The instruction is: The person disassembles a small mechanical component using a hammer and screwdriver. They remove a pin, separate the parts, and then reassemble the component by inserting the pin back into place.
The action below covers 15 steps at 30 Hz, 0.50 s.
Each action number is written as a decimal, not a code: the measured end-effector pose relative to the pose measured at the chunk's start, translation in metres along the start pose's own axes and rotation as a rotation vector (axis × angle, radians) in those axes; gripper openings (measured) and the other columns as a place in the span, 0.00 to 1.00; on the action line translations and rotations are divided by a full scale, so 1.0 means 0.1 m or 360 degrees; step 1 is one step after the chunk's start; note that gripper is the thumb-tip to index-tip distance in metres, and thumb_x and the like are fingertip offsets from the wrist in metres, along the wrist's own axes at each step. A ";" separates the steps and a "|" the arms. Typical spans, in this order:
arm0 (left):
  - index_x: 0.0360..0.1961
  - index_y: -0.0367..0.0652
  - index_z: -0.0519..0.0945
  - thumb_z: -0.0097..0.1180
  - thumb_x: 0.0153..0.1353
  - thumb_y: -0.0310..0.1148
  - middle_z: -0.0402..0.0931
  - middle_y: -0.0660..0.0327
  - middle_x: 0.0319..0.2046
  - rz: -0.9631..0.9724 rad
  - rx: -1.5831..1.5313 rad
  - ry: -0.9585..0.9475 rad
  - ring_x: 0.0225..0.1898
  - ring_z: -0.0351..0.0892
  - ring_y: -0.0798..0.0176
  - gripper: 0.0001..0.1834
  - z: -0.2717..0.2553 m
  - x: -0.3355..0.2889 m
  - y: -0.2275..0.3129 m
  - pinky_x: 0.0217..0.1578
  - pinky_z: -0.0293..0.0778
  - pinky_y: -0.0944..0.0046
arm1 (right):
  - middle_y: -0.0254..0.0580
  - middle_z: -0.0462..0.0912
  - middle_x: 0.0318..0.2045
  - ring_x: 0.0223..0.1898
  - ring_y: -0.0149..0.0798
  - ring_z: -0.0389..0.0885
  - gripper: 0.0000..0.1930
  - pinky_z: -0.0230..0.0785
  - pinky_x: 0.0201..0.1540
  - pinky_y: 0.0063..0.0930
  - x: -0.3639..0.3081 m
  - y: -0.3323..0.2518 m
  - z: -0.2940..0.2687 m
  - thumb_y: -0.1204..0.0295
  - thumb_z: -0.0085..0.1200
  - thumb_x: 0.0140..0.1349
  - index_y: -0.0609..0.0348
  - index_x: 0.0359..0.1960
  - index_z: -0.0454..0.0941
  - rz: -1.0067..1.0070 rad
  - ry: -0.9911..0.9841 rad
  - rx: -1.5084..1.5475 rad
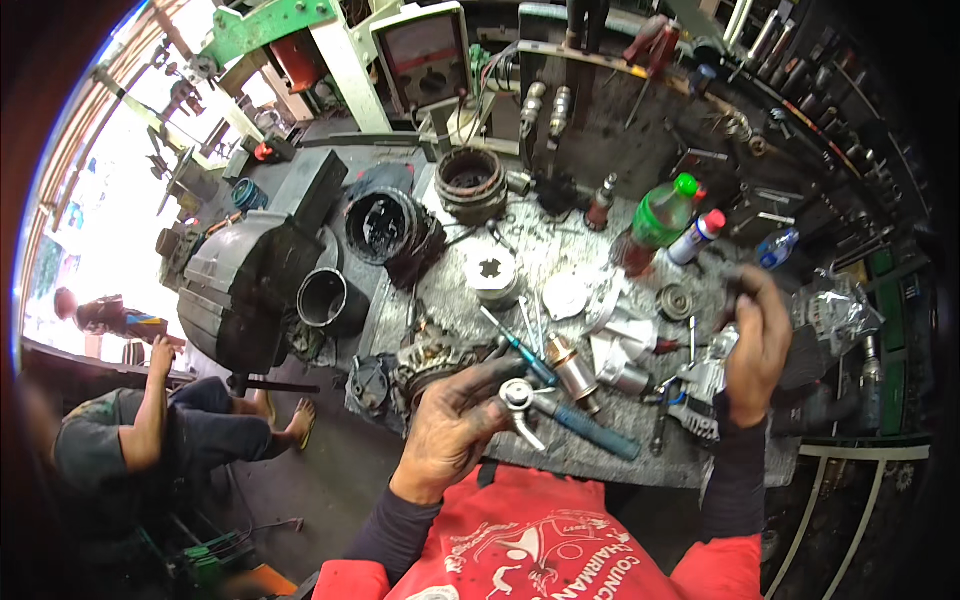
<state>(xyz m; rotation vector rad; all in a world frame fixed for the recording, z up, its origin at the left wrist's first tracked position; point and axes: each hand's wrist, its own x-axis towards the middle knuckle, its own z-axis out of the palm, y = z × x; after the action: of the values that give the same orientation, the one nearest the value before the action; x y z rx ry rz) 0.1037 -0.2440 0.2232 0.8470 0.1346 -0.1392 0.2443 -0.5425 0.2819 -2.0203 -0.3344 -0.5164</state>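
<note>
Workshop, in mid-job: through my head camera I have the left hand [455, 430] pinching a small metal fitting [518, 394], fingers and thumb closed around its round end, on the near side of the green-capped bottle [664, 212] and to its left. The right hand [760, 345] hangs half-curled and blurred, to the right of the bottle and nearer the person; I cannot tell whether anything is in its grasp. A dark blue rod [592, 427] extends from beside the fitting, though I cannot make out a join.

I judge the work partly done: units have been opened up, with pieces spread over the surface [545, 235], among them a pale round part [495, 290] left of the bottle and a brass-coloured cylinder [573, 374] nearer the person than it. Left undone, it seems, is the fitting's seating, since I see it in no larger assembly.

As for containers, the bottle stands upright with dark reddish liquid low inside. Just right of it, a red-capped can [697, 238] keeps its contents hidden; farther right lies a clear bottle [777, 247], its fill unclear. Well left of the bottle, a black cup [332, 302] gapes, its bottom too dark to read, and a black housing [380, 226] shows glossy, dark insides.
</note>
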 end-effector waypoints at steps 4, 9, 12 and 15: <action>0.66 0.26 0.72 0.69 0.66 0.34 0.82 0.50 0.55 -0.0124 -0.0043 -0.0172 0.51 0.84 0.60 0.33 0.01 0.08 0.00 0.53 0.83 0.58 | 0.41 0.82 0.39 0.32 0.34 0.78 0.08 0.72 0.39 0.27 -0.73 -0.38 0.20 0.76 0.60 0.67 0.64 0.45 0.81 0.0122 -0.0247 -0.0008; 0.62 0.33 0.76 0.70 0.63 0.40 0.84 0.46 0.49 -0.0302 -0.0154 -0.0143 0.42 0.89 0.56 0.31 -0.08 0.10 0.02 0.36 0.90 0.63 | 0.48 0.86 0.36 0.41 0.42 0.86 0.07 0.77 0.45 0.34 -1.17 -0.74 0.44 0.77 0.66 0.63 0.66 0.40 0.82 0.0131 0.0018 0.0188; 0.62 0.34 0.77 0.69 0.64 0.41 0.85 0.48 0.46 -0.0377 -0.0258 -0.0177 0.38 0.89 0.57 0.30 -0.15 0.07 0.07 0.34 0.89 0.63 | 0.48 0.86 0.36 0.41 0.45 0.86 0.07 0.79 0.45 0.35 -1.25 -0.84 0.53 0.78 0.65 0.64 0.66 0.41 0.82 0.0020 -0.0003 0.0124; 0.62 0.35 0.76 0.69 0.65 0.43 0.84 0.53 0.42 -0.0458 -0.0281 -0.0246 0.34 0.87 0.59 0.30 -0.24 0.05 0.13 0.32 0.84 0.63 | 0.46 0.85 0.34 0.36 0.44 0.84 0.08 0.78 0.39 0.35 -1.35 -0.99 0.67 0.77 0.64 0.64 0.65 0.42 0.79 0.0135 -0.0028 0.0105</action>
<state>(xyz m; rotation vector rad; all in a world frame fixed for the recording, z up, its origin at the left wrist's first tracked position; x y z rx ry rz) 0.1092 -0.2175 0.2166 0.6349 0.1210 -0.4555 0.0975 -0.4391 0.2628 -1.9670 -0.2715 -0.4300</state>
